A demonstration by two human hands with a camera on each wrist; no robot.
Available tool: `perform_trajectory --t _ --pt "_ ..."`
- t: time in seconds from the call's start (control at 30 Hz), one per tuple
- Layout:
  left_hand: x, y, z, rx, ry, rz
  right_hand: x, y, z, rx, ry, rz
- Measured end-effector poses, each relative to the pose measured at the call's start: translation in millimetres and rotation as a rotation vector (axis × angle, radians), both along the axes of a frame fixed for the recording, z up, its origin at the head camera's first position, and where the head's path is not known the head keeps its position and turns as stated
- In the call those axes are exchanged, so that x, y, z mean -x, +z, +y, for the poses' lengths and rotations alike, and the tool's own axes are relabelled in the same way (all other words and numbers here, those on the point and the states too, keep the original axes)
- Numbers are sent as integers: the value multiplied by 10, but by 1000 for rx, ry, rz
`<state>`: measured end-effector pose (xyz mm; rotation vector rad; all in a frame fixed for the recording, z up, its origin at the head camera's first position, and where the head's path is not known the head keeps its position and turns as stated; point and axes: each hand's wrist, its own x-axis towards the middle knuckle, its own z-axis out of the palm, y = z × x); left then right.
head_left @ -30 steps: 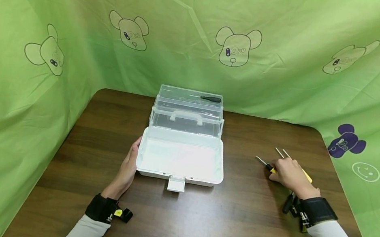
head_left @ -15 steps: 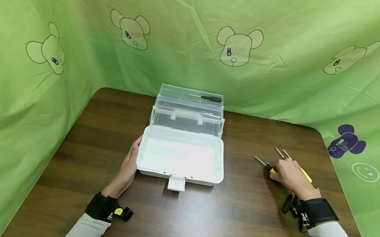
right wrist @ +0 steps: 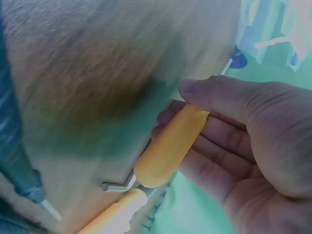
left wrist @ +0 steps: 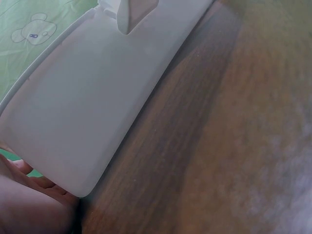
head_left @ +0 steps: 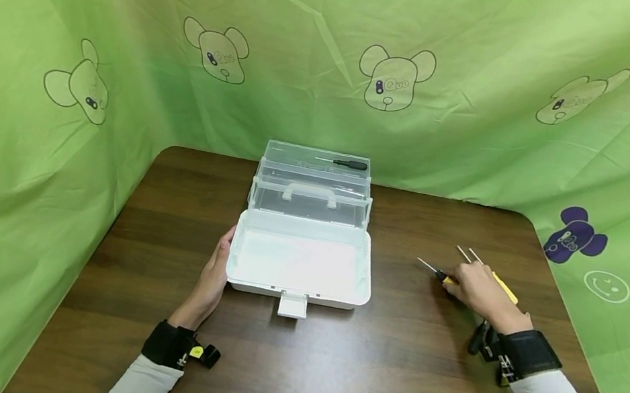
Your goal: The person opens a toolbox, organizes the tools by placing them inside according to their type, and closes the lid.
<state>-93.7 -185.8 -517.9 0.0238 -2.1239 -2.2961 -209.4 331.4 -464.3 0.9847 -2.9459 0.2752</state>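
Observation:
My right hand [head_left: 481,290] pinches a screwdriver [head_left: 437,272] with a yellow and black handle near the table's right side, its metal shaft pointing left. The right wrist view shows that yellow handle [right wrist: 170,146] between thumb and fingers. Beside this hand, another yellow-handled tool [head_left: 504,288] lies on the table. My left hand [head_left: 213,274] rests against the left side of a white toolbox [head_left: 295,294]. Its fingers [left wrist: 48,187] lie at the box's corner in the left wrist view. The toolbox's lid and clear trays are raised, and its base compartment is bare.
A black screwdriver [head_left: 350,164] lies in the top clear tray [head_left: 291,152] at the back. The box's front latch [head_left: 292,305] hangs down. A dark-handled tool [right wrist: 19,165] shows at the left of the right wrist view. Green cloth [head_left: 451,142] hangs behind the wooden table [head_left: 287,382].
In my right hand the screwdriver has shifted slightly, its tip moving a little to the left. My left hand and the toolbox have stayed in place.

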Motion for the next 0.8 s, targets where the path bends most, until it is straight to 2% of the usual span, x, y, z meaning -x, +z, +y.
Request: perform_trajectory --t 0.5,0.8 --pt "-2 -14 4 4 2 -6 -49 308 -259 26 29 94" --pt "-2 1 -2 -2 -3 0 -64 493 -412 41 40 84"
